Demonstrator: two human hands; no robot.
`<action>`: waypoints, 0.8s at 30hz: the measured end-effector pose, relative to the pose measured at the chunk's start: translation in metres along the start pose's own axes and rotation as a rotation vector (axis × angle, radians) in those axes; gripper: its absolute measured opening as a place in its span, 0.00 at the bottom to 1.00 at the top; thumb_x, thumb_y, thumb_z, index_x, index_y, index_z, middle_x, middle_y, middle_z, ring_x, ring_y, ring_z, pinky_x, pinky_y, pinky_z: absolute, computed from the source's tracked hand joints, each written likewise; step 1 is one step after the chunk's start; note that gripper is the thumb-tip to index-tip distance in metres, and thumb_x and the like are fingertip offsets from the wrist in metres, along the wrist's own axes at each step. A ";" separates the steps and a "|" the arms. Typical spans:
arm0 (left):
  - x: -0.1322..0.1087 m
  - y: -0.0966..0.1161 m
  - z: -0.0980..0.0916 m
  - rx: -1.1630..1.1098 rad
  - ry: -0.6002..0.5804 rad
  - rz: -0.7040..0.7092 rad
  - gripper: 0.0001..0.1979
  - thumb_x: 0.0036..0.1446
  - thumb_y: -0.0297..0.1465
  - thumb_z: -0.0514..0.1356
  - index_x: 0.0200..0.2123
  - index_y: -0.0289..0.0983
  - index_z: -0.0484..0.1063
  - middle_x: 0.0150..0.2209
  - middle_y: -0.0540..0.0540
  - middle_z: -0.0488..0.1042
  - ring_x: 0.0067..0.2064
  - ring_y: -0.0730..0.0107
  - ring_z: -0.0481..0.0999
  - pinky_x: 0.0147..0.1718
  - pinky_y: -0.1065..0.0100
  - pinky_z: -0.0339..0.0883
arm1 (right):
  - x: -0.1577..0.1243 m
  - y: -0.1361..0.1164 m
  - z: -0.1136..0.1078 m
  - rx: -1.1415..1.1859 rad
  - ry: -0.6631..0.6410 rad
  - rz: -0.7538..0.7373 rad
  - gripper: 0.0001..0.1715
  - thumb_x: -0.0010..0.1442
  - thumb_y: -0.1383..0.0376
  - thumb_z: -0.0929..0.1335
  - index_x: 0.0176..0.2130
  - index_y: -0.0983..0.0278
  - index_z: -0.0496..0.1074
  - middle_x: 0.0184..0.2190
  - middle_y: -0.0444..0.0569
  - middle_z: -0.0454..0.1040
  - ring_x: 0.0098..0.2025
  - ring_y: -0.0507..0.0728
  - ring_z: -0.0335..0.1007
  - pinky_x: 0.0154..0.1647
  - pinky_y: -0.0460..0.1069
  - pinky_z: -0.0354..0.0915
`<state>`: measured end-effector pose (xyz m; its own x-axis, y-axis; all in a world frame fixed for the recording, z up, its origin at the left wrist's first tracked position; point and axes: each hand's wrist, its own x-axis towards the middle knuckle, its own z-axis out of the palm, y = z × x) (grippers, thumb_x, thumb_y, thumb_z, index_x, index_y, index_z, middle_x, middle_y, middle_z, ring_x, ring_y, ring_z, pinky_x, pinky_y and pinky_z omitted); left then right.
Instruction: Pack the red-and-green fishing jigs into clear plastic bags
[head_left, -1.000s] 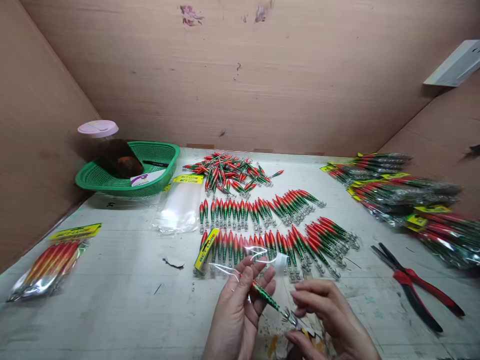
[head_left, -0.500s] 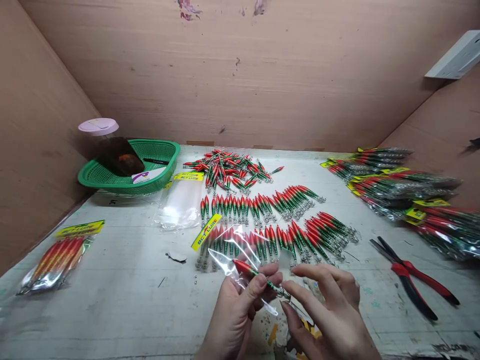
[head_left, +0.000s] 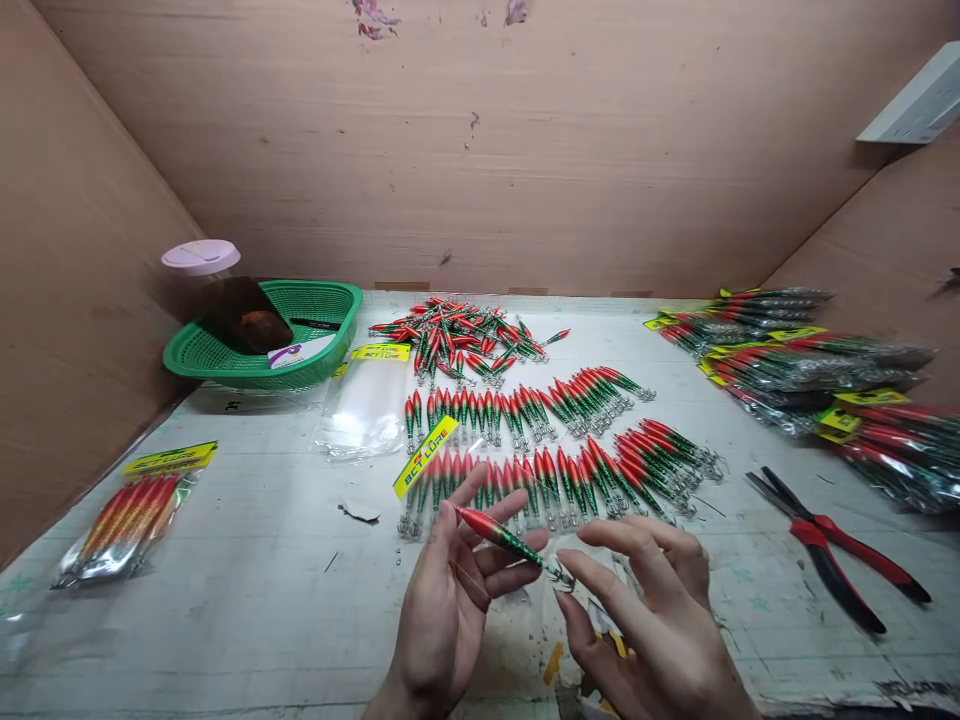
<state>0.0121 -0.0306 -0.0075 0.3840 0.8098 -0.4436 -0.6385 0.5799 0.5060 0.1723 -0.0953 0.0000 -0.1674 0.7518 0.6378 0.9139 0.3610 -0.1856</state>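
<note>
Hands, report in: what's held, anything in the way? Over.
Left hand: red-green lure across it. Right hand: at the lure's hooks. Pliers off to the right, not in the way.

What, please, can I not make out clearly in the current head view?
All in the head view:
Hooks of the nearest lure: too small to tell whether the right hand grips them.
Front-row lures: some partly hidden by the left hand.
Bagged lures at right: cut off by the right edge.
Card in the green basket: print too small to read.
</note>
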 end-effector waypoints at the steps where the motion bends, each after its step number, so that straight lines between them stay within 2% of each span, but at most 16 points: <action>1: 0.000 0.002 0.000 -0.005 0.007 -0.004 0.26 0.59 0.42 0.57 0.57 0.38 0.65 0.48 0.34 0.76 0.42 0.50 0.80 0.38 0.56 0.75 | 0.000 0.000 0.001 -0.001 -0.007 -0.004 0.12 0.53 0.69 0.70 0.41 0.64 0.74 0.40 0.55 0.71 0.45 0.62 0.62 0.46 0.58 0.59; 5: 0.003 0.005 0.001 -0.020 0.040 0.055 0.18 0.53 0.39 0.64 0.44 0.35 0.75 0.44 0.37 0.79 0.46 0.50 0.78 0.45 0.54 0.72 | 0.003 0.000 0.004 0.033 -0.002 0.032 0.12 0.55 0.71 0.68 0.42 0.65 0.72 0.38 0.53 0.72 0.43 0.61 0.63 0.44 0.57 0.59; 9: 0.004 0.003 0.002 0.002 0.066 0.084 0.16 0.47 0.39 0.68 0.34 0.33 0.76 0.41 0.38 0.80 0.44 0.49 0.79 0.45 0.51 0.72 | 0.009 0.000 0.005 0.135 -0.033 0.076 0.11 0.56 0.73 0.67 0.41 0.65 0.70 0.36 0.52 0.71 0.41 0.59 0.64 0.41 0.55 0.60; 13: 0.006 -0.002 0.003 -0.054 0.069 0.080 0.15 0.46 0.36 0.69 0.36 0.34 0.76 0.40 0.40 0.80 0.45 0.52 0.79 0.49 0.51 0.70 | 0.011 -0.004 0.014 0.129 -0.019 0.061 0.10 0.56 0.73 0.67 0.41 0.64 0.71 0.35 0.50 0.73 0.41 0.58 0.64 0.43 0.55 0.57; 17: 0.006 -0.005 0.002 -0.129 0.078 0.114 0.16 0.50 0.40 0.66 0.38 0.34 0.76 0.41 0.38 0.80 0.46 0.53 0.78 0.50 0.51 0.68 | 0.008 -0.009 0.022 0.106 -0.023 0.100 0.11 0.56 0.71 0.67 0.42 0.64 0.72 0.33 0.48 0.72 0.39 0.57 0.66 0.43 0.54 0.57; 21: 0.004 -0.010 0.002 -0.113 0.041 0.056 0.21 0.50 0.38 0.67 0.47 0.36 0.74 0.44 0.38 0.79 0.48 0.52 0.77 0.50 0.52 0.68 | 0.009 -0.012 0.023 0.093 0.039 0.156 0.12 0.58 0.72 0.66 0.43 0.65 0.72 0.31 0.47 0.71 0.36 0.55 0.65 0.38 0.52 0.56; 24: 0.004 -0.015 0.001 -0.094 0.019 0.015 0.23 0.50 0.38 0.67 0.49 0.36 0.73 0.45 0.36 0.78 0.49 0.51 0.76 0.50 0.53 0.68 | 0.012 -0.013 0.024 0.122 0.093 0.188 0.11 0.58 0.72 0.65 0.41 0.64 0.73 0.30 0.47 0.70 0.34 0.55 0.64 0.36 0.52 0.55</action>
<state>0.0241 -0.0361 -0.0157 0.3615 0.8160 -0.4511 -0.7044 0.5560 0.4411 0.1498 -0.0779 -0.0079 0.0419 0.7600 0.6485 0.8735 0.2872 -0.3930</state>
